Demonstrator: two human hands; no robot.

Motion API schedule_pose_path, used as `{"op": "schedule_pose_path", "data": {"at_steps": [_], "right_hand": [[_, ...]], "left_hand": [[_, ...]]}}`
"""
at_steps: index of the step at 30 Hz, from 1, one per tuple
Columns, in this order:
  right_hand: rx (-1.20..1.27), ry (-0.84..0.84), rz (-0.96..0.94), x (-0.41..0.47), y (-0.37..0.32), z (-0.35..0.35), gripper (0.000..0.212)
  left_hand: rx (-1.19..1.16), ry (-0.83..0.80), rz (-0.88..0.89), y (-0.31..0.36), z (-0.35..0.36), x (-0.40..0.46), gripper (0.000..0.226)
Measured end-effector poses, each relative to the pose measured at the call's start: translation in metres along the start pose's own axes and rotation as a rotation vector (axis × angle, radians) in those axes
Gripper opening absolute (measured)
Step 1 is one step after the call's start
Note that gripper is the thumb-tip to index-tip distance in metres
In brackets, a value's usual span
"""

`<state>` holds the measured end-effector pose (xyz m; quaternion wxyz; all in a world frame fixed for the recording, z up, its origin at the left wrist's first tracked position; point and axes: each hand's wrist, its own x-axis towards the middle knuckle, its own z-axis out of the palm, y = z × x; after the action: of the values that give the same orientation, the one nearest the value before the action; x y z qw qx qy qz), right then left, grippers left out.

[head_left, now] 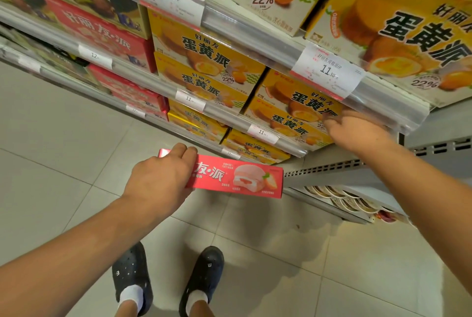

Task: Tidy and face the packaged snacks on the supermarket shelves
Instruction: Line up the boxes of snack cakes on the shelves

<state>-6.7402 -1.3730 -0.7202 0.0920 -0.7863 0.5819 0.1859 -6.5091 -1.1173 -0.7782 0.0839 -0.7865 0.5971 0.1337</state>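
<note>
Left hand: the left hand (163,176), at centre frame, gripped the left end of a pink snack box (237,178), fingers curled over its top edge.
Pink snack box: it was held lengthwise in the air above the floor, clear of the shelves, its printed face with a cream-filled cake and strawberry turned toward the camera.
Right hand: the right hand (355,127), at right of centre, reached up to the yellow boxes (293,112) on the middle shelf; its fingers lay against the front of the upper box, just under the shelf edge above. The fingertips were blurred, so I could not tell whether they were curled round the box or only touching it.
Yellow boxes: stacked two high in side-by-side columns, faces forward, repeated on the shelves above and below.
Red boxes: a stack of red boxes (102,33) stood to the left of the yellow ones, in the upper left of the frame.
Price tags: white price tags (328,71) hung from the clear shelf rails (242,28); two read 11.50.
Floor: pale tiled floor (51,143) filled the lower frame, with two dark clogs (204,276) and white socks at bottom centre.
</note>
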Motion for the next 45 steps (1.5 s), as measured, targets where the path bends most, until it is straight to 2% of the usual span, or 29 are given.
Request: {"op": "schedule_pose_path", "data": {"at_steps": [2,3,6,9,12,17,22,28,31,34,37,42,45], "right_hand": [[-0.055,0.23,-0.11,-0.02,-0.007,0.012,0.029],[-0.04,0.267,-0.177,-0.032,-0.013,0.019,0.031],[0.103,0.132,-0.397,-0.07,-0.047,0.034,0.072],[0.12,0.072,-0.618,-0.111,-0.086,0.045,0.078],[0.065,0.01,-0.609,-0.139,-0.116,0.04,0.084],[0.181,-0.1,-0.636,-0.174,-0.163,-0.005,0.069],[0.203,-0.116,-0.745,-0.202,-0.244,-0.053,0.064],[0.235,-0.134,-0.768,-0.225,-0.33,-0.065,0.061],[0.249,-0.13,-0.782,-0.225,-0.366,-0.069,0.061],[0.229,-0.106,-0.783,-0.217,-0.398,-0.073,0.06],[0.26,-0.107,-0.772,-0.196,-0.426,-0.074,0.067],[0.26,-0.19,-0.745,-0.11,-0.462,-0.067,0.103],[0.309,-0.228,-0.578,-0.059,-0.464,-0.063,0.098]], "left_hand": [[-0.005,-0.004,-0.005,0.001,-0.004,0.0,0.063],[-0.013,-0.008,-0.008,0.001,-0.006,-0.001,0.061],[-0.034,0.008,-0.009,-0.002,-0.02,-0.001,0.056],[-0.046,0.02,-0.029,-0.012,-0.04,-0.012,0.052],[-0.031,0.006,-0.055,-0.029,-0.062,-0.04,0.057],[-0.094,0.021,-0.076,-0.086,-0.099,-0.091,0.062],[-0.126,0.097,-0.161,-0.175,-0.124,-0.134,0.073],[-0.231,0.083,-0.141,-0.265,-0.126,-0.169,0.079],[-0.144,0.125,-0.09,-0.298,-0.133,-0.165,0.08],[-0.046,0.157,0.027,-0.312,-0.14,-0.146,0.078],[-0.124,0.139,0.05,-0.331,-0.145,-0.119,0.071],[-0.321,0.109,-0.086,-0.396,-0.137,-0.077,0.067],[-0.318,0.117,-0.164,-0.433,-0.126,-0.062,0.068]]}}
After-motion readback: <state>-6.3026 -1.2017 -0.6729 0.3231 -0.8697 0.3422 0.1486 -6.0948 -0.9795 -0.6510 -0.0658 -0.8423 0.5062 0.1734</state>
